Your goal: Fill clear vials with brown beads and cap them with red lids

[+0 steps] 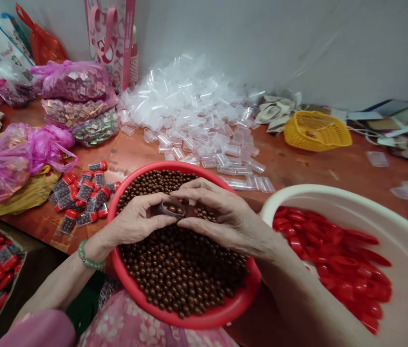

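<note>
Pink patterned tote bag (104, 60) near the grey wall (298, 43); crumpled pale cloth (275, 113) beside a yellow basket (300, 131).

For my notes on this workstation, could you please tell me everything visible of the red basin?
The red basin is round, apparently smooth plastic, with a thick rim. It sits mid-view, opening upward, its floor hidden by glossy brown balls. The left hand and right hand are above it, covering parts of the rim; any contact is unclear.
</note>
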`<state>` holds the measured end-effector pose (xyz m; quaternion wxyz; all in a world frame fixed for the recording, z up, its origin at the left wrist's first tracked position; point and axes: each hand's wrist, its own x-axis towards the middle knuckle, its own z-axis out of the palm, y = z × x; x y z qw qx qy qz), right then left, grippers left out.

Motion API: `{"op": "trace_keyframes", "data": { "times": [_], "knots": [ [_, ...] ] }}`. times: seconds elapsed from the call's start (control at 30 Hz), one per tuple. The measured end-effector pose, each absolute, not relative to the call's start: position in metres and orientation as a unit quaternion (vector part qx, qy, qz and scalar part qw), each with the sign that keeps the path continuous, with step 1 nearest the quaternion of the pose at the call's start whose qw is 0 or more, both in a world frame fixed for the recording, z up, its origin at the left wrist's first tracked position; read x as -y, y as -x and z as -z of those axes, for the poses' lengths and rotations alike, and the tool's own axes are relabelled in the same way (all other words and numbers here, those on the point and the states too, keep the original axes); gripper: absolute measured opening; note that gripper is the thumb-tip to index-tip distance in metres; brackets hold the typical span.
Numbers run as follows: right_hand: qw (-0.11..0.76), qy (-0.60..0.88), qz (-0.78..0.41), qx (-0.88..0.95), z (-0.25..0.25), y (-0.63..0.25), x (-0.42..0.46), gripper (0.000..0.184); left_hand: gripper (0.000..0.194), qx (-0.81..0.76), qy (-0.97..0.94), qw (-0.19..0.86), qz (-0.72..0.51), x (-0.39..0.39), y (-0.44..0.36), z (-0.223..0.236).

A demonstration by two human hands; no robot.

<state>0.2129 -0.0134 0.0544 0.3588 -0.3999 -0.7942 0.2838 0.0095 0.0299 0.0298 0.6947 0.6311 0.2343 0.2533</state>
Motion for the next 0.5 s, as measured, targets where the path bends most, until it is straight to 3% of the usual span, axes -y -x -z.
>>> {"op": "trace_keyframes", "data": {
  "times": [0.27,0.4,0.5],
  "knots": [
    [0.387,0.422,-0.275,0.772,-0.049,-0.211,0.014,0.008,0.018,-0.278,-0.59,0.712,-0.262,-0.034,-0.006,-0.031],
    [0.383,0.473,-0.238,0.757,-0.059,-0.227,0.035,0.009,0.019,-0.238,-0.521,0.771,-0.279,-0.033,0.0,-0.037],
    [0.386,0.576,-0.13,0.709,-0.063,-0.268,0.063,0.009,0.016,-0.23,-0.542,0.76,-0.275,-0.031,0.002,-0.043]
  ]
}}
